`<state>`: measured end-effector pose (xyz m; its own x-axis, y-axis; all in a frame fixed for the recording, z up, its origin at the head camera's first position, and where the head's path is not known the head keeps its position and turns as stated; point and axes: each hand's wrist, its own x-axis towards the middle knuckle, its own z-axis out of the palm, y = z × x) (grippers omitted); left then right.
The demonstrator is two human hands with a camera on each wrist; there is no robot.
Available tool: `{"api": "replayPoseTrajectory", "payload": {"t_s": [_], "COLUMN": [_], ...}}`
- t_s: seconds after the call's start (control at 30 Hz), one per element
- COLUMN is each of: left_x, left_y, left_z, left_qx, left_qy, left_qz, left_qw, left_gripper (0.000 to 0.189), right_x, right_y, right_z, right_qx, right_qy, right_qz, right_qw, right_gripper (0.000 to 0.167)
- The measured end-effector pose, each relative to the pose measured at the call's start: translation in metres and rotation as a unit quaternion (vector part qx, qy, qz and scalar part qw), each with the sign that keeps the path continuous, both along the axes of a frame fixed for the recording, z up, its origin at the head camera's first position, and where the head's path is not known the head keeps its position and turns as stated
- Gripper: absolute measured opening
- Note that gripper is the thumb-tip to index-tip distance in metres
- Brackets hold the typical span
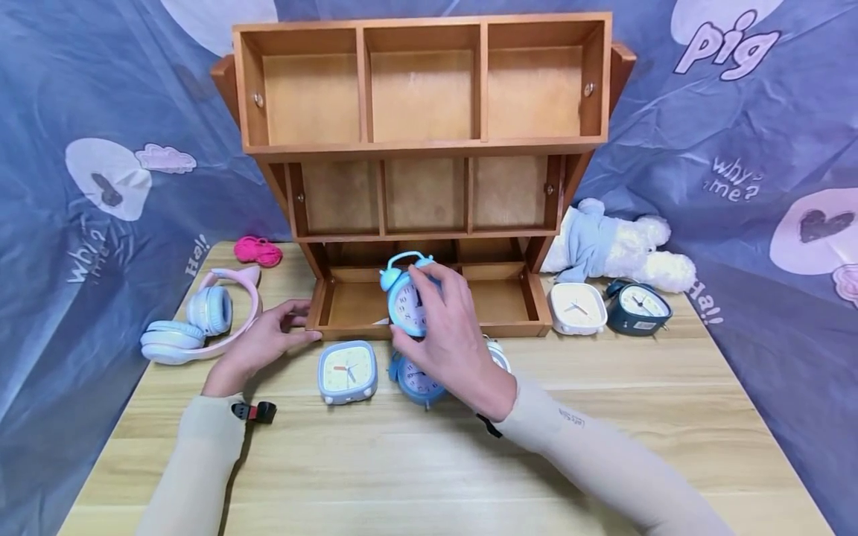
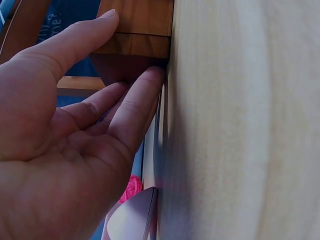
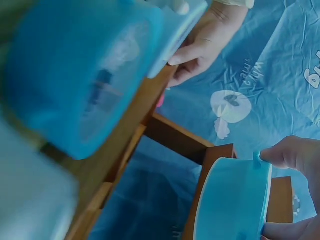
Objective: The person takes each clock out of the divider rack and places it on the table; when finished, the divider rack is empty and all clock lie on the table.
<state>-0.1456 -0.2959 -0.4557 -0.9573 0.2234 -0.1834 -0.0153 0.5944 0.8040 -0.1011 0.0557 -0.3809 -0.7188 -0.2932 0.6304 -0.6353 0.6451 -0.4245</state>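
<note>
My right hand (image 1: 456,342) grips a light blue twin-bell alarm clock (image 1: 405,307), thumb and fingers on its sides. The clock is tilted and overlaps the front of the bottom drawer (image 1: 355,332) of a wooden tiered organizer (image 1: 429,147). Below it on the table are another blue alarm clock (image 1: 417,378) and a white clock (image 1: 497,355), partly hidden by that hand. At the drawer's front left corner rests my left hand (image 1: 261,346); in the left wrist view its thumb (image 2: 102,27) touches the wood and its fingers lie along the side. A blue-rimmed square clock (image 1: 348,372) stands nearby.
Headphones (image 1: 181,339) and pink yarn (image 1: 258,251) lie left of the organizer. To its right are a white square clock (image 1: 578,308), a dark green clock (image 1: 638,307) and a white plush toy (image 1: 613,242). A printed blue cloth (image 1: 744,126) hangs behind.
</note>
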Motion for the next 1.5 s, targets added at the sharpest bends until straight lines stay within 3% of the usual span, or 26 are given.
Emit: {"api": "replayPoseTrajectory", "payload": {"t_s": [0.2,0.63,0.87,1.1,1.5], "left_x": [0.001,0.001,0.002,0.001,0.001], "left_y": [0.001,0.000,0.000,0.002,0.000], "left_z": [0.003,0.002,0.004,0.003,0.001], "left_qx": [-0.006,-0.014,-0.009,-0.005,-0.022], "left_qy": [0.002,0.003,-0.003,0.003,0.003], "left_qz": [-0.002,-0.001,-0.002,0.000,-0.002], "left_qw": [1.0000,0.9999,0.9999,1.0000,0.9998], "left_gripper": [0.075,0.076,0.077,0.076,0.077], "right_x": [0.012,0.031,0.031,0.034,0.048], "right_y": [0.022,0.063,0.094,0.123,0.147], "right_z": [-0.009,-0.012,-0.015,-0.017,-0.028], "right_qx": [0.004,-0.013,-0.005,0.008,0.018], "right_qy": [-0.014,-0.068,-0.078,-0.116,-0.140], "right_qz": [-0.013,-0.054,-0.082,-0.116,-0.143], "right_qw": [0.9998,0.9961,0.9936,0.9864,0.9795], "right_gripper": [0.081,0.085,0.083,0.085,0.084]}}
